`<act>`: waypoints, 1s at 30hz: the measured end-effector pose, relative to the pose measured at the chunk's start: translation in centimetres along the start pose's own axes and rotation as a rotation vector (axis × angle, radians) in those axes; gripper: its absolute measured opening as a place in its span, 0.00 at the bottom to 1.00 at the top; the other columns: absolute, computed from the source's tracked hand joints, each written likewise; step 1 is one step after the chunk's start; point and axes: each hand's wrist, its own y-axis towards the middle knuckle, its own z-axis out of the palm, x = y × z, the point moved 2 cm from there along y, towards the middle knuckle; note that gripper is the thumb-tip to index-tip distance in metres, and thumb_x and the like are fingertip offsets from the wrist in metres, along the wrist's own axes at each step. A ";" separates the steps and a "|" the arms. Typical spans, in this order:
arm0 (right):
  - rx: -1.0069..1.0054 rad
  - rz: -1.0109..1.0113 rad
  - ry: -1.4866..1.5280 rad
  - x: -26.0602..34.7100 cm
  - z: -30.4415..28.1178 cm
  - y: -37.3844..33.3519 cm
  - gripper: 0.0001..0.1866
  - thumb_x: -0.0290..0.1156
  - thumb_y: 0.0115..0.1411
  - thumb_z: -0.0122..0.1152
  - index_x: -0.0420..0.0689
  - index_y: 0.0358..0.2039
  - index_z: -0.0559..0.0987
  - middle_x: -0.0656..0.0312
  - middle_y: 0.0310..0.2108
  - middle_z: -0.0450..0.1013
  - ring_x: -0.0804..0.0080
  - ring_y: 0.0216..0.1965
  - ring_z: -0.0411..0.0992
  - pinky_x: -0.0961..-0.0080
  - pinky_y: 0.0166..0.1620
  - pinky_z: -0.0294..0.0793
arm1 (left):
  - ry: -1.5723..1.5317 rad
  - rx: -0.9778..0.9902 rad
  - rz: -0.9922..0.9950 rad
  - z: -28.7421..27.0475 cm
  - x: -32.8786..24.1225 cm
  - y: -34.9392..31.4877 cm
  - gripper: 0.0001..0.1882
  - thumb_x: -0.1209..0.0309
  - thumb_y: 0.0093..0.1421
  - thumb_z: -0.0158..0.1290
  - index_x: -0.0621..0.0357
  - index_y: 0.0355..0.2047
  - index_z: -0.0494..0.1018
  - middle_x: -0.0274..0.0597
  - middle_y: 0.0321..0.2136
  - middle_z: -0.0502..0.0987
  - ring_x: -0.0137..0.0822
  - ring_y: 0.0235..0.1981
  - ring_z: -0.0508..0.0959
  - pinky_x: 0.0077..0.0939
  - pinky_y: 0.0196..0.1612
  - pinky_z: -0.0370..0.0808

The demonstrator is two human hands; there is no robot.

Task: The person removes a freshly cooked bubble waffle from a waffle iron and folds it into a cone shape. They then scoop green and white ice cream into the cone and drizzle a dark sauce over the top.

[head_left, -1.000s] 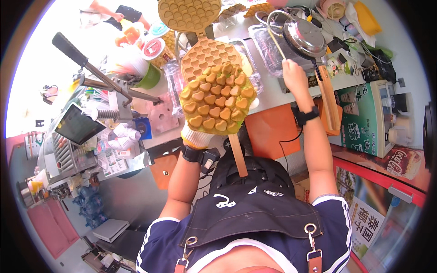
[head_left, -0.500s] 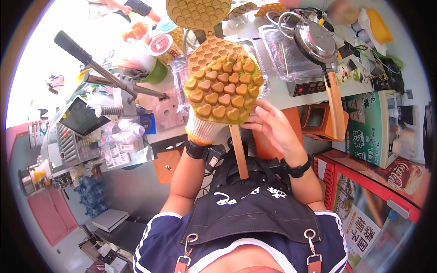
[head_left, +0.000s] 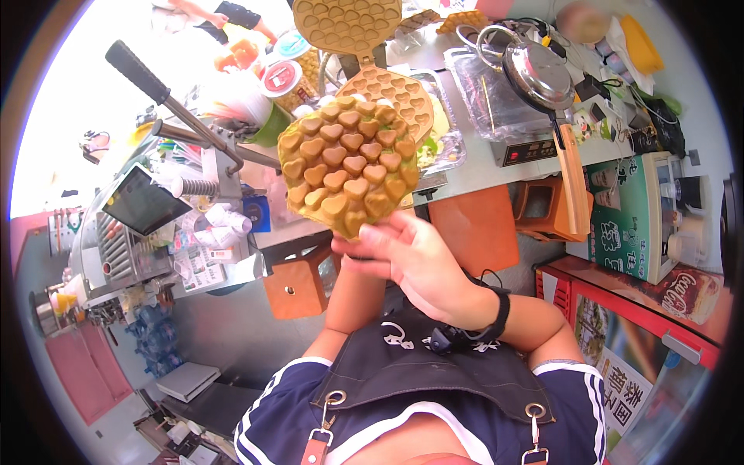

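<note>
A golden-green waffle covered in raised heart shapes is held up in front of me, tilted. Thumb and fingers of my right hand close on its lower edge, slightly blurred. My left hand is mostly hidden behind the waffle, its forearm rising beneath my right hand. Pale glove fingertips peep over the waffle's top edge, so this hand supports it from behind. Beyond lies the opened waffle iron, its heart-patterned lower plate partly covered by the waffle, its upper plate raised.
A second, closed round waffle iron with a wooden handle stands right. A foil tray holds green food beside the open iron. Left are a lever press, lidded tubs and a tablet. Orange stools stand below the counter.
The waffle has moved left and down, away from the iron. My right hand has come in across my body and taken its lower edge. The gloved left hand is now mostly hidden.
</note>
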 end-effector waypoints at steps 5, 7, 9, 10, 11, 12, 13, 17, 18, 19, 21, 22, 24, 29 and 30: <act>0.186 0.231 -0.644 5.2 -1.3 -3.1 0.10 0.27 0.66 0.58 0.33 0.41 0.80 0.51 0.35 0.81 0.68 0.36 0.82 0.75 0.38 0.81 | -0.177 0.012 0.020 -2.0 -0.3 -1.2 0.33 0.49 0.72 0.33 0.49 0.72 0.46 0.41 0.72 0.51 0.43 0.71 0.55 0.46 0.72 0.52; 0.061 -0.218 -0.821 7.7 -2.0 -1.9 0.06 0.25 0.65 0.58 0.35 0.34 0.80 0.59 0.30 0.79 0.78 0.31 0.77 0.80 0.36 0.77 | -0.282 0.046 0.012 -2.2 -0.4 -1.1 0.33 0.49 0.72 0.33 0.48 0.72 0.46 0.41 0.72 0.51 0.43 0.71 0.55 0.46 0.72 0.52; -0.036 -0.410 -1.065 11.1 -3.1 1.5 0.07 0.27 0.62 0.61 0.36 0.31 0.80 0.63 0.28 0.78 0.81 0.31 0.75 0.80 0.38 0.75 | -0.442 0.098 -0.039 -1.7 -1.1 -1.0 0.33 0.48 0.72 0.32 0.48 0.72 0.45 0.41 0.72 0.50 0.44 0.71 0.54 0.47 0.72 0.52; -0.067 -0.499 -1.243 12.5 -3.9 3.7 0.08 0.28 0.62 0.62 0.35 0.33 0.80 0.63 0.28 0.78 0.81 0.31 0.75 0.81 0.38 0.74 | -0.527 0.122 -0.077 -1.2 -1.7 -0.8 0.33 0.48 0.72 0.31 0.48 0.72 0.45 0.41 0.72 0.50 0.45 0.71 0.54 0.48 0.72 0.52; -0.067 -0.572 -1.407 13.8 -4.2 5.5 0.12 0.33 0.63 0.62 0.35 0.37 0.81 0.64 0.29 0.79 0.81 0.31 0.75 0.78 0.41 0.74 | -0.719 0.113 -0.142 -0.7 -1.6 -0.8 0.33 0.48 0.72 0.30 0.48 0.72 0.45 0.42 0.72 0.50 0.45 0.71 0.54 0.49 0.72 0.52; -0.029 -0.525 -1.439 14.5 -4.5 7.1 0.14 0.36 0.63 0.62 0.36 0.38 0.81 0.64 0.30 0.79 0.81 0.33 0.75 0.77 0.44 0.73 | -0.908 0.098 -0.206 -0.3 -1.6 -0.8 0.33 0.48 0.72 0.30 0.48 0.72 0.44 0.42 0.72 0.49 0.45 0.71 0.54 0.50 0.72 0.52; 0.017 -0.474 -1.466 14.8 -4.7 8.6 0.17 0.40 0.63 0.62 0.36 0.39 0.81 0.65 0.31 0.79 0.81 0.34 0.75 0.76 0.46 0.73 | -0.879 0.331 -0.126 0.4 -3.1 -0.7 0.33 0.47 0.72 0.30 0.50 0.72 0.46 0.44 0.72 0.50 0.48 0.70 0.56 0.53 0.71 0.53; 0.208 -0.127 -1.493 15.4 -5.4 11.7 0.25 0.47 0.55 0.71 0.35 0.39 0.82 0.58 0.34 0.77 0.74 0.37 0.73 0.76 0.39 0.73 | -1.224 0.296 -0.388 1.2 -4.1 -0.1 0.34 0.47 0.72 0.30 0.53 0.71 0.51 0.50 0.70 0.54 0.53 0.69 0.58 0.58 0.70 0.55; 0.191 -0.137 -1.447 15.5 -5.5 11.5 0.22 0.45 0.56 0.71 0.37 0.39 0.82 0.61 0.34 0.77 0.76 0.37 0.72 0.76 0.39 0.72 | -1.221 0.300 -0.399 1.6 -4.4 0.0 0.33 0.48 0.72 0.31 0.53 0.71 0.51 0.49 0.70 0.54 0.52 0.69 0.57 0.57 0.70 0.55; 0.176 -0.149 -1.400 15.7 -5.8 11.2 0.20 0.43 0.57 0.70 0.39 0.38 0.82 0.64 0.35 0.77 0.79 0.38 0.72 0.76 0.39 0.71 | -1.217 0.305 -0.408 1.9 -4.7 0.1 0.33 0.48 0.72 0.32 0.53 0.71 0.51 0.48 0.70 0.54 0.51 0.69 0.57 0.56 0.70 0.55; 0.074 -0.166 -1.243 16.0 -5.6 10.2 0.16 0.39 0.54 0.73 0.41 0.37 0.82 0.66 0.34 0.77 0.80 0.36 0.71 0.76 0.39 0.70 | -0.316 0.409 -0.224 1.9 -4.7 0.0 0.33 0.50 0.71 0.35 0.52 0.71 0.51 0.46 0.70 0.55 0.49 0.69 0.57 0.53 0.71 0.54; 0.045 -0.203 -1.200 16.0 -5.9 10.2 0.16 0.38 0.54 0.73 0.41 0.37 0.82 0.66 0.34 0.77 0.80 0.36 0.71 0.77 0.39 0.70 | 0.579 0.447 -0.010 1.7 -4.7 -0.3 0.33 0.50 0.71 0.36 0.52 0.71 0.51 0.44 0.70 0.55 0.48 0.70 0.57 0.52 0.71 0.53; -0.019 -0.279 -1.114 15.7 -7.0 10.1 0.15 0.38 0.54 0.72 0.41 0.37 0.82 0.66 0.33 0.77 0.80 0.36 0.71 0.78 0.38 0.69 | 1.396 0.349 0.204 1.1 -3.5 -0.6 0.33 0.52 0.70 0.39 0.51 0.71 0.52 0.42 0.70 0.55 0.46 0.70 0.56 0.49 0.71 0.51; -0.002 -0.293 -1.153 14.9 -7.7 10.8 0.15 0.41 0.59 0.69 0.41 0.35 0.82 0.67 0.29 0.76 0.81 0.32 0.71 0.81 0.37 0.68 | 1.043 0.106 0.110 0.3 0.2 -1.4 0.33 0.52 0.67 0.46 0.49 0.69 0.58 0.40 0.69 0.58 0.46 0.71 0.54 0.49 0.72 0.45; 0.039 -0.281 -1.160 15.0 -7.9 10.7 0.15 0.41 0.60 0.68 0.41 0.35 0.83 0.68 0.29 0.76 0.81 0.31 0.71 0.82 0.37 0.68 | 1.105 0.086 0.072 1.0 -0.9 -1.4 0.33 0.51 0.66 0.47 0.49 0.68 0.59 0.41 0.69 0.58 0.47 0.70 0.55 0.49 0.71 0.47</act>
